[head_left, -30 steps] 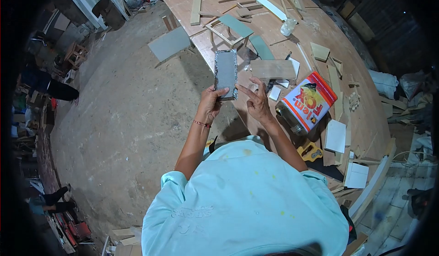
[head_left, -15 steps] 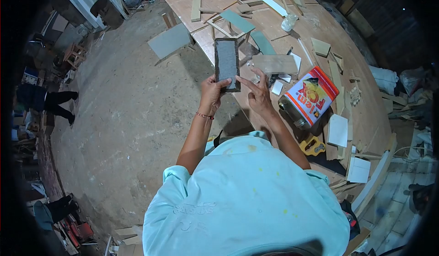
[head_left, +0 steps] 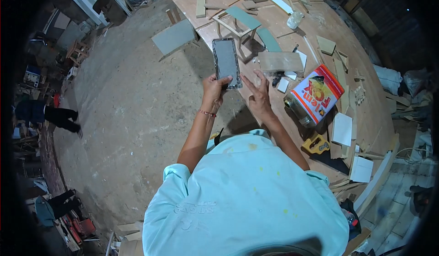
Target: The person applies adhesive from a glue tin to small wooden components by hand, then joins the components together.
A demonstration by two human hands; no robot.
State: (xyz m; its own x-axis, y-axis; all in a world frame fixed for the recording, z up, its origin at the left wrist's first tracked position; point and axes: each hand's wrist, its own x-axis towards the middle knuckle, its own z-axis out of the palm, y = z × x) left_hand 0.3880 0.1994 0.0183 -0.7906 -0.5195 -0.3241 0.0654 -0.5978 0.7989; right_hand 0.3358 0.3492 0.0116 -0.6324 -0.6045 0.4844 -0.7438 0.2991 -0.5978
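Note:
My left hand (head_left: pixel 213 93) grips the lower left part of a smartphone (head_left: pixel 225 59), its thumb lying over the front. The phone has a plain grey face and a dark, uneven border, and is held upright near the table edge. My right hand (head_left: pixel 259 96) is beside its lower right corner, index finger stretched toward it and the other fingers apart, holding nothing. Just beyond the right hand lies a pale flat board (head_left: pixel 281 61). To the right, a red and white printed tin (head_left: pixel 315 96) rests tilted on the table.
The wooden table (head_left: pixel 366 128) bears a yellow-handled saw (head_left: pixel 316 145), a small wooden frame (head_left: pixel 235 29), a clear plastic cup (head_left: pixel 295 20) and several wood strips. A grey panel (head_left: pixel 173 37) leans beside the table. On the far left, a person (head_left: pixel 48 115) is on the concrete floor (head_left: pixel 119 119).
The table and its things have shifted slightly right in view. The phone's top leans a little more left, and my right index finger is slightly farther from it. The person's legs on the left have moved.

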